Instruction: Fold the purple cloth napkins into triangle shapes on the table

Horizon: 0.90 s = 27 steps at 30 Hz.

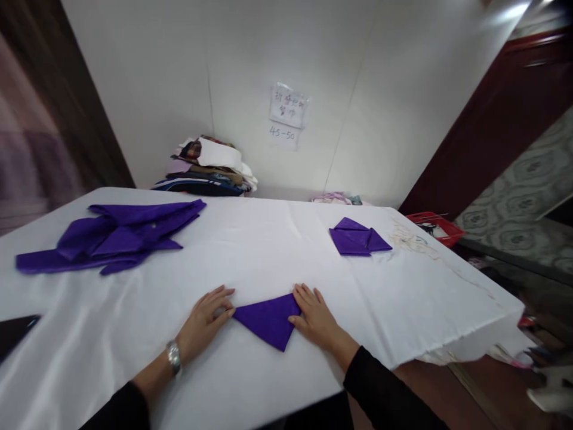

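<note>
A purple cloth napkin (271,319), folded to a flat, roughly triangular shape, lies on the white-covered table in front of me. At its pointed left corner, my left hand (203,325) pinches the tip between thumb and index finger, the other fingers stretched out. My right hand (316,316) rests flat along the right edge, fingers extended and the thumb on the cloth. Beyond the right hand sits another folded purple napkin (358,237) with a pointed end. Several loose purple napkins (116,236) lie heaped at the table's far left.
White cloth covers the table (268,245). Behind it, a pile of folded fabrics (210,167) stands against the wall, below and left of handwritten paper signs (287,113). Loose threads (414,239) lie at the right, near a red basket (441,230). A dark object (15,331) is at the left edge.
</note>
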### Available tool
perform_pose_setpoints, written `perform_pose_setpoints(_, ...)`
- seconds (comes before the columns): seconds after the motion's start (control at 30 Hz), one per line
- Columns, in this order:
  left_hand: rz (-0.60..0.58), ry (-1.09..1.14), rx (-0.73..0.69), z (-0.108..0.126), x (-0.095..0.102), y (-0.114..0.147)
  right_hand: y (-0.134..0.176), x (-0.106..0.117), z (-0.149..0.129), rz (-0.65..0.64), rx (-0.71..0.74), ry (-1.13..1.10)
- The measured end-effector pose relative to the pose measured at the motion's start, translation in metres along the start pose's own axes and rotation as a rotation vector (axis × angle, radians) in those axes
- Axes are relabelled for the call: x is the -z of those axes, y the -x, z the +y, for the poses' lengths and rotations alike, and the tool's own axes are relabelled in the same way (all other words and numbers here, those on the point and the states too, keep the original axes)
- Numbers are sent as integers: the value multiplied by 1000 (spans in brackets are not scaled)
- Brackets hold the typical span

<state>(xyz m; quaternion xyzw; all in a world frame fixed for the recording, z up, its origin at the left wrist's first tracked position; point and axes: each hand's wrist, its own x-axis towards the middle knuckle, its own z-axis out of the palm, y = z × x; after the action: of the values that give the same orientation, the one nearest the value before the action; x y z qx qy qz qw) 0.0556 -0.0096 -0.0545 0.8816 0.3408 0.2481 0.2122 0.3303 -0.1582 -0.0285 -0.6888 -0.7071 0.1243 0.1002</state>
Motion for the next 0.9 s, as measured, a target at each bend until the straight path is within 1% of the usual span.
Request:
perform_pose_setpoints(0.13,-11,-77,-15,-6,-2,-1,1,3,-3,10,0,-17)
perform_pose_setpoints(0.33,-54,-194,1,-13,-8,-4,0,5,-4,0,-6,-43)
perform_pose_setpoints(0.57,-75,-277,66,-7,-12,-4,-1,5,-4,5,-12,-55)
perform_pose_setpoints(0.7,-38,-342,83,-3,-7,-5,-2,5,-4,8,-10,-50)
perform_pose_setpoints(0.8,35,-383,100,2,-3,-10,-1,5,-5,13,-9,-37)
perform_pose_setpoints(0.83,58,-377,88,6,-4,-13,-1,5,-5,19,-11,-39)
perform_pose_setpoints(0.9,75,-330,17,19,-10,-20,0,6,-6,36,-13,-49)
